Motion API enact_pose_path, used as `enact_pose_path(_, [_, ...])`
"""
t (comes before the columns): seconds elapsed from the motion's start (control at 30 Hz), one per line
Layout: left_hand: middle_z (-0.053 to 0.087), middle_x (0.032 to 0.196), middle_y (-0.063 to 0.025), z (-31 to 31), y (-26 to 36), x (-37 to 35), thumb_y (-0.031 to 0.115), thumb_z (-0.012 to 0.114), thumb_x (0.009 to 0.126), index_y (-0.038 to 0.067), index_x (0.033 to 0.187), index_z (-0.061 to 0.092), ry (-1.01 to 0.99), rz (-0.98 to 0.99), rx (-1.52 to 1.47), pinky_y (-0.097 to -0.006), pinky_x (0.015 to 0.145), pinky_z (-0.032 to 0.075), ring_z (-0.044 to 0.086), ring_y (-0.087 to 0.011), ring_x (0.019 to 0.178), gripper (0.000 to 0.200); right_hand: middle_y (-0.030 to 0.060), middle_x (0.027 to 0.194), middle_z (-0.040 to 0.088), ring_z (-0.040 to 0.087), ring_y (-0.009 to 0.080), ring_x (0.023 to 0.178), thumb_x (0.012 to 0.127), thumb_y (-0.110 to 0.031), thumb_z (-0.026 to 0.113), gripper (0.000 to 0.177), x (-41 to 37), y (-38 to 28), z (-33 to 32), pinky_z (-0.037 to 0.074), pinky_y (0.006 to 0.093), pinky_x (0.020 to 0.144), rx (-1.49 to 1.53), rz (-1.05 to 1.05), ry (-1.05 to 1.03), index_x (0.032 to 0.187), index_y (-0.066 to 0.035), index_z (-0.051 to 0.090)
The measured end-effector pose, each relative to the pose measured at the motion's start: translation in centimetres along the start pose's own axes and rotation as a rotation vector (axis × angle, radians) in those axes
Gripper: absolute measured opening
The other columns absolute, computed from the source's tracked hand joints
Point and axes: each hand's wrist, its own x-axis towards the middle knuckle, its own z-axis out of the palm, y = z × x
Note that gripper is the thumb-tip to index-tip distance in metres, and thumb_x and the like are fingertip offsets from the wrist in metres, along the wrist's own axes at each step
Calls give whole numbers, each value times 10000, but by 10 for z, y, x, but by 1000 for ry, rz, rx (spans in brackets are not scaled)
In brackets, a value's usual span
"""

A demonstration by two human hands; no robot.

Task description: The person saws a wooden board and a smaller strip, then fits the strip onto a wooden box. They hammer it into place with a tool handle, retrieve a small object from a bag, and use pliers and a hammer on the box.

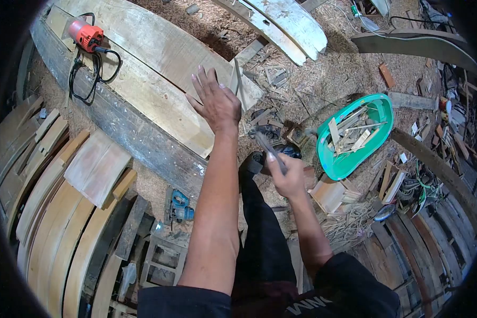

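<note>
One wide plank (153, 69) runs slantwise across the sawdust floor, and everything here is placed from it. The left hand (215, 103) lies flat on the plank's near end, fingers spread and released, gripping nothing. One small wood offcut (245, 79) stands just beside its fingertips at the plank's edge. The right hand (287, 177) is off the plank, below its near end and above the person's dark trouser leg. It is clenched around one slim grey tool (269, 150), whose tip points up toward the plank; what kind of tool it is cannot be told.

There are two power tools. One orange one (86, 35) sits on the plank's far end with its black cord (87, 79) looped over the plank's side. One blue one (179, 206) lies on the floor just below the plank's lower edge.

One green tub (350, 165), filled with wood scraps (352, 132), sits well to the right of the plank's near end. More than five curved boards (63, 222) are stacked below the plank's far half. Two pale curved boards (286, 24) lie above its near end.
</note>
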Motion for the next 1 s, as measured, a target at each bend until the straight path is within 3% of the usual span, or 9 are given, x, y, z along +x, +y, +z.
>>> enact_pose_path(0.07, [281, 1594, -89, 1, 1, -10, 179, 446, 932, 148, 1451, 385, -15, -11, -5, -616, 1174, 85, 203, -313, 1493, 524, 39, 526, 424, 408, 92, 518, 973, -294, 586, 410, 24, -2, 13, 344, 318, 482, -11, -69, 98, 704, 11, 545])
enact_pose_path(0.17, [278, 1597, -95, 2, 2, 5, 186, 466, 926, 150, 1451, 385, 15, -2, -14, -624, 1171, 86, 205, -311, 1494, 532, -4, 550, 436, 408, 70, 540, 979, -320, 586, 417, 68, -17, 15, 334, 297, 487, 154, 1, 108, 714, 1, 566])
enact_pose_path(0.33, [282, 1593, -111, 2, -1, -2, 259, 484, 941, 130, 1446, 398, 11, 14, -27, -636, 1164, 76, 205, -314, 1493, 529, -49, 579, 439, 386, 50, 558, 974, -320, 612, 391, 50, -18, 0, 316, 279, 488, 193, -14, 105, 728, -18, 582])
enact_pose_path(0.53, [299, 1583, -106, -11, 5, -8, 398, 533, 948, 153, 1411, 475, -15, 149, -29, -726, 1111, 35, 216, -299, 1489, 527, -39, 572, 462, 394, 47, 549, 932, -266, 660, 318, 27, 7, 2, 325, 281, 484, 127, -7, 191, 747, -13, 603])
enact_pose_path(0.73, [485, 1402, -63, -14, -13, -6, 304, 584, 938, 139, 1278, 551, -83, 176, -237, -775, 1079, 37, 368, -268, 1387, 379, -16, 574, 473, 415, 63, 544, 932, -237, 662, 280, 2, -16, 7, 352, 294, 490, 84, -61, 295, 777, -10, 612])
enact_pose_path(0.77, [543, 1262, -115, -21, -14, -10, 252, 579, 945, 87, 1224, 552, 17, 240, -182, -681, 1092, 237, 495, -316, 1231, 325, -13, 575, 477, 419, 66, 543, 932, -233, 663, 273, -3, -22, 8, 357, 296, 491, 90, -73, 307, 782, -9, 613])
enact_pose_path(0.87, [584, 1140, -178, -45, -21, -10, 225, 582, 964, 25, 1215, 557, -67, 186, -611, -491, 962, 426, 561, -363, 1094, 322, -9, 585, 489, 426, 70, 541, 934, -221, 661, 251, -15, -48, 8, 360, 297, 495, 61, -135, 364, 804, -8, 628])
enact_pose_path(0.9, [592, 1028, -192, -63, -13, -12, 191, 582, 969, -15, 1188, 559, -5, 243, -654, -395, 813, 481, 592, -350, 938, 301, -11, 589, 492, 428, 71, 542, 932, -223, 665, 244, -18, -55, 9, 360, 295, 496, 83, -165, 379, 819, -9, 636])
enact_pose_path(1.0, [593, 1013, -156, -137, 12, -29, 161, 599, 959, -21, 1174, 574, -43, 312, -876, -368, 786, 481, 584, -261, 876, 283, -27, 631, 517, 441, 60, 560, 932, -229, 679, 231, -32, -86, 3, 359, 270, 504, 192, -227, 401, 864, -10, 656])
